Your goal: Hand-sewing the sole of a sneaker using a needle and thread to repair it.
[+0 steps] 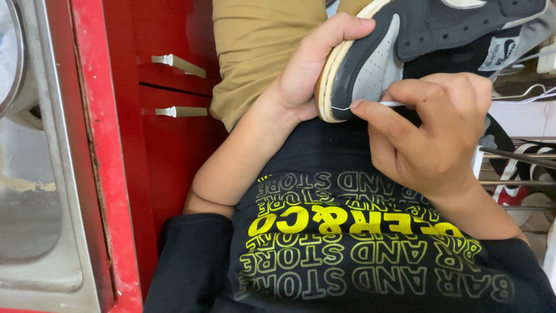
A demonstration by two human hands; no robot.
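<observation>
Sneaker, dark grey with pale grey panels and a cream sole, lies on the person's lap against the tan trousers, toe end toward the body. The left hand cups that end from below, fingers wrapped over the upper and clenched on it. The right hand pinches a thin white tool, its tip touching the dark panel just above the sole edge; whether it is a fine brush or a pen cannot be told. A fine white line shows on the dark panel there.

Done well, this calls for a firm left grip so the sneaker cannot rock, the right hand braced against the upper, and short light strokes that follow the sole edge without straying onto the cream rubber.

A red cabinet with two metal handles stands at the left, beside a steel sink. More shoes sit on a wire rack at the right.
</observation>
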